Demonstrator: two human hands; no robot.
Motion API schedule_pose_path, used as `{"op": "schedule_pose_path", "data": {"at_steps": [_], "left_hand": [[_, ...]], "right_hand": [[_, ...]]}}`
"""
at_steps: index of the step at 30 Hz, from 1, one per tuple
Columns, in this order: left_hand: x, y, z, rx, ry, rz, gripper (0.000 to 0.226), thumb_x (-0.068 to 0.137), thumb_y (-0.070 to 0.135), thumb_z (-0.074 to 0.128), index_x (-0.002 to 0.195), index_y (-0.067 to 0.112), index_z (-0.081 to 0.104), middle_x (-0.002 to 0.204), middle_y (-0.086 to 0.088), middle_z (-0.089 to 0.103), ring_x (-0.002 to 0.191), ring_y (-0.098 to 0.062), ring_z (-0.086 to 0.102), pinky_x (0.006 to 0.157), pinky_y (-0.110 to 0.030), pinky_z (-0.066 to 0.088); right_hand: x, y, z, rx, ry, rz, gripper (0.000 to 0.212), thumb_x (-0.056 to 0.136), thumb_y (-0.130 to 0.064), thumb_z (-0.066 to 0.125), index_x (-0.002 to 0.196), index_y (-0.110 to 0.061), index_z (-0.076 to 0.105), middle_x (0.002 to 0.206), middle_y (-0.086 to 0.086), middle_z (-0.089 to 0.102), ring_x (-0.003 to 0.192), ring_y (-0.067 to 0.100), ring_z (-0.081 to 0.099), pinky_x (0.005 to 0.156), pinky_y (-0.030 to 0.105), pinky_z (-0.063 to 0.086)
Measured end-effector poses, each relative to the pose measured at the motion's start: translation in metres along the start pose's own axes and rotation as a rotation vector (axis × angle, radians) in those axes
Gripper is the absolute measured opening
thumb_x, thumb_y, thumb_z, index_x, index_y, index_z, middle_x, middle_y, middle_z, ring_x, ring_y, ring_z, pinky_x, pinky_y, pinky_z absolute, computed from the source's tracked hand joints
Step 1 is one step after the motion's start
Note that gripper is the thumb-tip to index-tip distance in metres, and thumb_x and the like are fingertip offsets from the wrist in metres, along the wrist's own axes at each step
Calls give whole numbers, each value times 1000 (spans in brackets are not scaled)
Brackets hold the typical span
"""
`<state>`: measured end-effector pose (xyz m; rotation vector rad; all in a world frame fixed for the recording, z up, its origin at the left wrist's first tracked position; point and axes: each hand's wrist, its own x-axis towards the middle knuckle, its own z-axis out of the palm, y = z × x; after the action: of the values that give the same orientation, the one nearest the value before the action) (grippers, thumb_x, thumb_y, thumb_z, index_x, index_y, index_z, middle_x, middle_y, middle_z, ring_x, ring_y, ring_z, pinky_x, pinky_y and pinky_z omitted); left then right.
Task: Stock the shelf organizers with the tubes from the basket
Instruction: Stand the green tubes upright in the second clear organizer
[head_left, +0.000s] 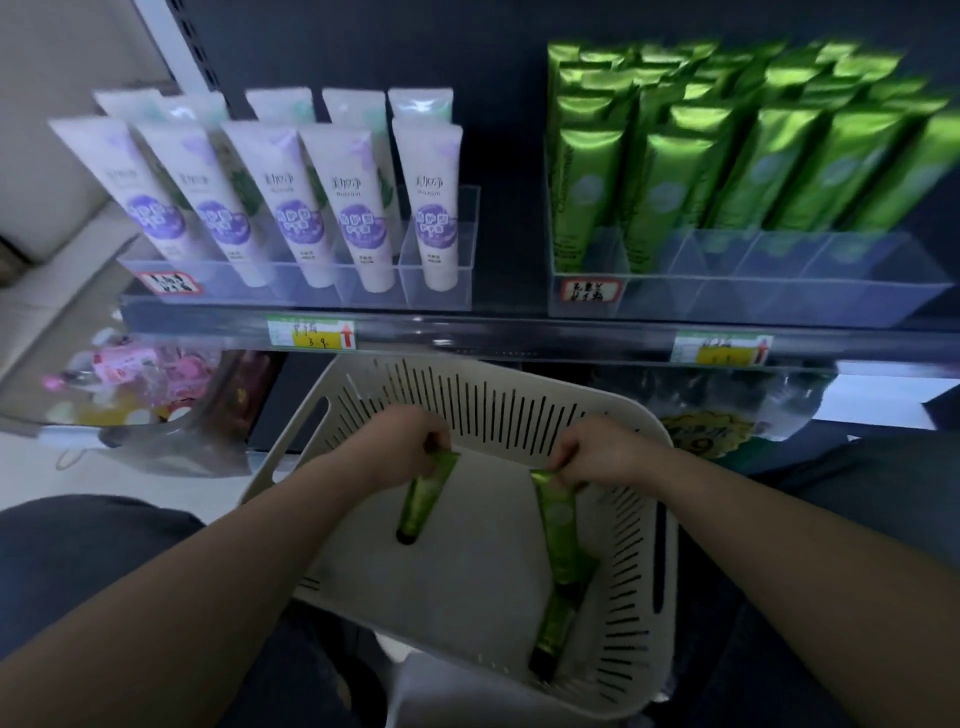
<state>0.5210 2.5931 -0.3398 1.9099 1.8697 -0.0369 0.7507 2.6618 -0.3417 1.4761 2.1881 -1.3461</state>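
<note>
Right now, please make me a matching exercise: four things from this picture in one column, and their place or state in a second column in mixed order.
Things:
1. left hand
2. white tubes with purple labels
3. basket
4. third green tube

Places or states:
A. standing in the clear organizer on the left of the shelf
B. lying loose in the near right corner of the basket
C. pinching a green tube by its flat end
D. below the shelf edge, between the two arms

Pairs: 1-C, 2-A, 3-D, 4-B
</note>
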Motion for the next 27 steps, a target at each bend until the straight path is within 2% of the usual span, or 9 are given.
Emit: {"op": "schedule_pose_path", "data": {"at_steps": [2, 5, 10, 12, 16, 18, 20, 23, 27], "left_hand": [[-5, 9, -10, -27, 35, 20, 16, 79, 14, 66, 89, 25, 65, 82, 14, 56, 80, -5, 51, 72, -19, 37], [-11, 23, -28, -53, 92, 38, 15, 79, 14, 66, 89, 25, 67, 83, 14, 58, 82, -6, 53, 74, -20, 39], [-20, 53, -60, -20, 209, 89, 15, 83, 18, 63, 95, 24, 69, 89, 11, 60, 82, -4, 51, 71, -18, 36], [-23, 64, -74, -4, 244, 131, 14, 84, 17, 63, 96, 21, 69, 94, 7, 64, 83, -5, 51, 72, -18, 36], [-26, 91, -98, -4, 302, 169, 16, 86, 17, 63, 100, 17, 69, 95, 3, 66, 81, -7, 52, 71, -20, 37], [-25, 105, -107, -8, 336, 180, 16, 87, 17, 61, 100, 17, 70, 92, 4, 66, 79, -6, 53, 66, -20, 36], [-25, 119, -113, -54, 381, 204, 16, 88, 16, 60, 99, 17, 71, 91, 4, 68, 78, -8, 57, 63, -19, 38], [-23, 140, -121, -109, 454, 239, 18, 89, 16, 60, 102, 16, 72, 97, 3, 70, 82, -7, 57, 70, -19, 38], [-16, 170, -133, -127, 530, 267, 21, 90, 19, 59, 107, 16, 71, 103, 2, 71, 86, -6, 59, 71, -14, 37]], "right_hand": [[-11, -6, -9, 21, 67, -50, 10, 78, -13, 73, 86, -17, 71, 87, -4, 69, 68, 3, 62, 53, 8, 47], [-30, -13, -23, 75, 154, -116, 11, 73, -17, 77, 75, -25, 70, 76, -12, 67, 69, 1, 63, 56, 9, 46], [-60, -19, -48, 212, 229, -187, 11, 73, -11, 77, 71, -20, 70, 72, -6, 67, 68, 5, 62, 55, 11, 47], [-71, -21, -58, 244, 263, -209, 10, 74, -11, 76, 73, -18, 70, 75, -2, 69, 70, 8, 64, 60, 16, 52], [-94, -24, -82, 288, 341, -251, 10, 76, -11, 75, 73, -19, 69, 74, -1, 69, 65, 7, 63, 57, 19, 48], [-105, -25, -93, 291, 400, -275, 11, 77, -10, 74, 72, -19, 69, 78, 2, 70, 73, 15, 64, 66, 28, 53], [-115, -25, -105, 295, 441, -300, 12, 77, -8, 73, 72, -19, 70, 81, 5, 70, 78, 18, 64, 70, 30, 53], [-130, -22, -123, 333, 488, -333, 16, 78, -7, 72, 69, -20, 69, 75, 1, 67, 73, 13, 61, 66, 23, 51], [-148, -17, -149, 411, 559, -365, 12, 78, -5, 72, 73, -15, 69, 78, 4, 67, 79, 17, 61, 80, 32, 52]]}}
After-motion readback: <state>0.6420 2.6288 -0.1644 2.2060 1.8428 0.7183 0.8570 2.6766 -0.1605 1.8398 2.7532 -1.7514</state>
